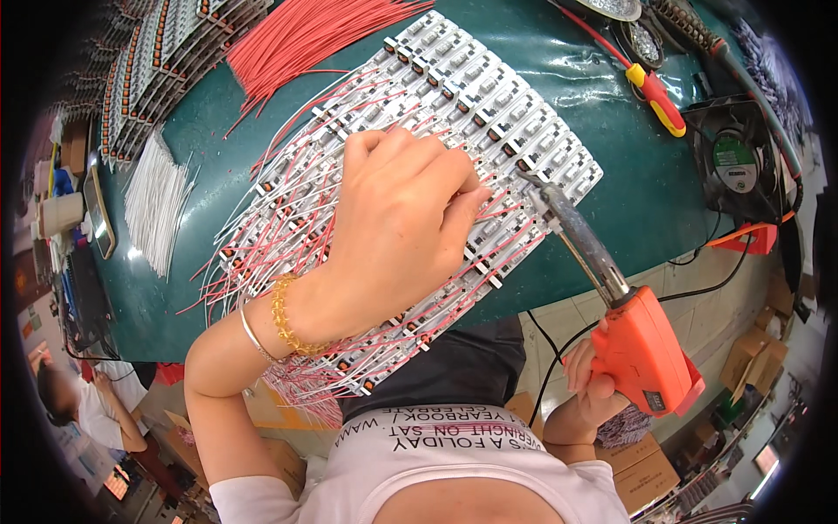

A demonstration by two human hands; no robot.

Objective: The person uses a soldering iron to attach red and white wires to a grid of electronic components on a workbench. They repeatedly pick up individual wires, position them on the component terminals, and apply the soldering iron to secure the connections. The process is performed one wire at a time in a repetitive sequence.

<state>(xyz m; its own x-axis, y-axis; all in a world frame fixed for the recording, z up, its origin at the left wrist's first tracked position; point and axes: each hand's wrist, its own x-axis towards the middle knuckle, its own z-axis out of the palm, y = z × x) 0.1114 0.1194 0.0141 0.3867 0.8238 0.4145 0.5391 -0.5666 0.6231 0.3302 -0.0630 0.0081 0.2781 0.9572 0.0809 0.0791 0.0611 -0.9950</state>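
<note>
The right hand (590, 384) grips an orange-red plastic soldering gun (648, 349); whether the curled left hand (403, 196) pinches anything is unclear. Beneath the latter, the white circuit-board panel (497, 103) looks partly wired, its farther rows bare.

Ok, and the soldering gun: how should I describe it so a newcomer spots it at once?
Start from the green table, then the panel of white boards on it. Off that panel's right edge, the right hand holds the soldering gun. Its bulky orange-red body sets it apart from the slim red-and-yellow-handled tool lying farther up the table.
</note>
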